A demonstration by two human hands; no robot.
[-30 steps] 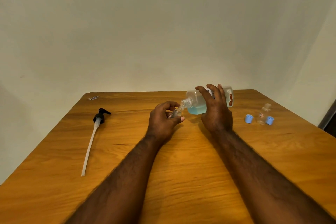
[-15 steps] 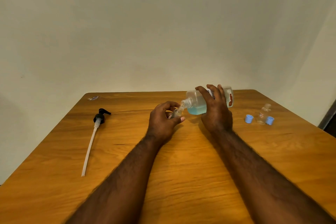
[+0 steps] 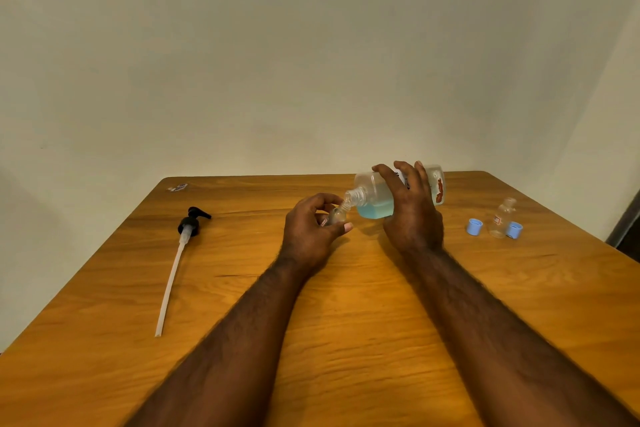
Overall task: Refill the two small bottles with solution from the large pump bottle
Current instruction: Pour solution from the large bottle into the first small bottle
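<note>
My right hand [image 3: 412, 215] grips the large clear bottle [image 3: 372, 196], tipped on its side with its open neck pointing left and down. Blue solution pools in its lower half. The neck meets the mouth of a small clear bottle [image 3: 336, 215] that my left hand [image 3: 310, 232] holds between thumb and curled fingers, just above the wooden table [image 3: 346, 322]. A second small clear bottle [image 3: 500, 218] stands uncapped at the right. Two blue caps lie beside it, one on its left [image 3: 474, 226] and one on its right [image 3: 515, 230].
The black pump head with its long white tube [image 3: 180, 253] lies on the table's left side. A small clear scrap [image 3: 178, 187] sits at the far left corner. A pale wall rises behind the table, and a dark doorway edge [image 3: 627, 229] shows at far right.
</note>
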